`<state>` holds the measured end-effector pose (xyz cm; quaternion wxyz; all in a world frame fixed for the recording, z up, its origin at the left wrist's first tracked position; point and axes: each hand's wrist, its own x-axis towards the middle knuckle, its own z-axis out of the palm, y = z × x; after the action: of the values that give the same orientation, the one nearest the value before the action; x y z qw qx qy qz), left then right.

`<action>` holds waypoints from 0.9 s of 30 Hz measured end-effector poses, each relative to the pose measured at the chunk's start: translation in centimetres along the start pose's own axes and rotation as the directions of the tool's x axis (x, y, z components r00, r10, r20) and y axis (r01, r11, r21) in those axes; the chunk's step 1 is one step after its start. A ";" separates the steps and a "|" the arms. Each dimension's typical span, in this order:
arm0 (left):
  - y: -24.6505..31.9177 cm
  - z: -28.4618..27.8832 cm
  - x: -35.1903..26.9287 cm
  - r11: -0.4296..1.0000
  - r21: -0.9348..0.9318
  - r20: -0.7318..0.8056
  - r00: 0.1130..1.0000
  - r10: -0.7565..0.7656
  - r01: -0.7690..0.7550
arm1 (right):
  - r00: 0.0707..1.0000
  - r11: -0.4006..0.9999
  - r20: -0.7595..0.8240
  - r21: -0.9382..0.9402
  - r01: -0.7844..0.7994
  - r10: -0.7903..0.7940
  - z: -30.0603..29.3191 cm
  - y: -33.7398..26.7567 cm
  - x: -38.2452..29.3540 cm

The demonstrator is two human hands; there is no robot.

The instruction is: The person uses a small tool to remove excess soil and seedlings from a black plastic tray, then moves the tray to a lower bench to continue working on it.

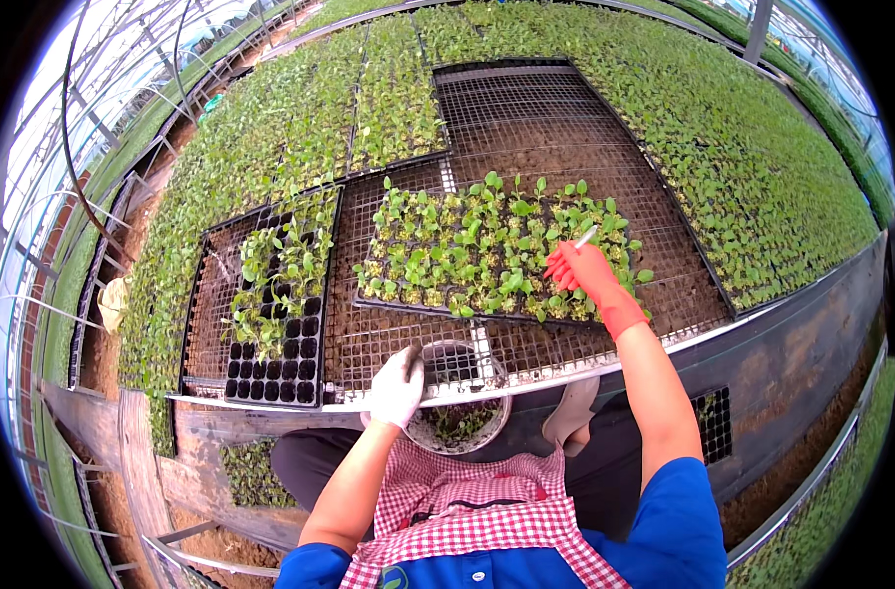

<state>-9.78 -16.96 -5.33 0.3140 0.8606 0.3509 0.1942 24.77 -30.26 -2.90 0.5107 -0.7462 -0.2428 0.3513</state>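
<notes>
My right hand [584, 271], in a red rubber glove, grips a thin whitish tool [586, 236], perhaps tweezers, whose other end is hidden. It hovers over the right part of a black plug tray of leafy green seedlings [484, 247], which lies slightly askew on the wire-mesh bench top [550, 158]. My left hand [398, 386], in a white glove with dark, soiled fingertips, is at the bench's front edge. Whether its fingers hold anything is not clear. Just right of it, a round bucket [505, 420] with plant bits inside stands below the edge.
On the left stands a partly filled plug tray [274, 375] with bare cells in front. Dense seedling trays [756, 184] cover the bench's right and far sides. A small seedling tray [256, 475] and a black cell tray [715, 425] lie lower down. Greenhouse hoops [87, 110] rise at left.
</notes>
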 end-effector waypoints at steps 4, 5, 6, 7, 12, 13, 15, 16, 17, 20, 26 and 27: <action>-0.3 0.2 -0.2 1.000 -0.024 -0.014 1.000 0.008 -0.008 | 1.000 0.999 -0.006 0.041 -0.009 0.009 -0.3 0.1 0.1; -0.2 0.1 -0.2 1.000 -0.022 -0.011 1.000 0.013 -0.013 | 1.000 0.999 -0.003 0.036 -0.008 0.008 -0.3 0.2 0.1; -0.2 0.1 -0.2 1.000 -0.005 -0.010 1.000 0.007 -0.007 | 1.000 0.999 -0.004 0.039 -0.009 0.010 -0.3 0.3 0.1; -0.1 0.1 -0.3 1.000 0.011 -0.010 1.000 0.002 -0.001 | 1.000 0.999 -0.009 0.046 -0.011 0.012 -0.3 0.4 0.2; -0.1 0.1 -0.3 1.000 0.012 0.006 1.000 -0.009 0.009 | 0.999 0.999 -0.036 0.044 -0.001 0.003 -0.4 0.8 0.5; 0.0 0.1 -0.2 1.000 0.016 0.005 1.000 -0.012 0.012 | 0.999 0.999 -0.050 0.041 0.010 -0.008 -0.4 0.6 0.5; -0.3 0.1 -0.3 1.000 0.019 -0.005 1.000 0.001 -0.001 | 0.999 0.998 -0.053 0.065 0.010 -0.007 -0.6 0.5 0.7; -0.5 0.2 -0.2 1.000 0.027 -0.010 1.000 0.011 -0.011 | 0.999 0.996 -0.055 0.094 0.004 0.001 -0.9 0.4 0.8; -0.5 0.4 -0.1 1.000 0.017 -0.013 1.000 0.016 -0.016 | 0.998 0.996 -0.061 0.085 0.009 -0.004 -1.4 0.3 0.8; -0.7 0.4 -0.1 0.998 0.044 -0.029 0.998 0.052 -0.051 | 0.995 0.984 -0.087 0.172 0.054 -0.040 -1.9 -0.5 -0.2; -0.6 0.1 -0.3 0.997 0.050 -0.033 0.997 0.065 -0.063 | 0.983 0.954 -0.062 0.238 0.181 -0.171 -2.1 -3.9 -7.9; -0.7 0.0 -0.4 0.996 0.048 -0.036 0.997 0.072 -0.070 | 0.985 0.951 -0.028 0.256 0.174 -0.173 -1.4 -4.4 -9.6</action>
<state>-10.35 -16.84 -5.89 0.2803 0.8757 0.3305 0.2131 19.71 -36.42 4.13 0.6327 -0.6502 -0.2585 0.3317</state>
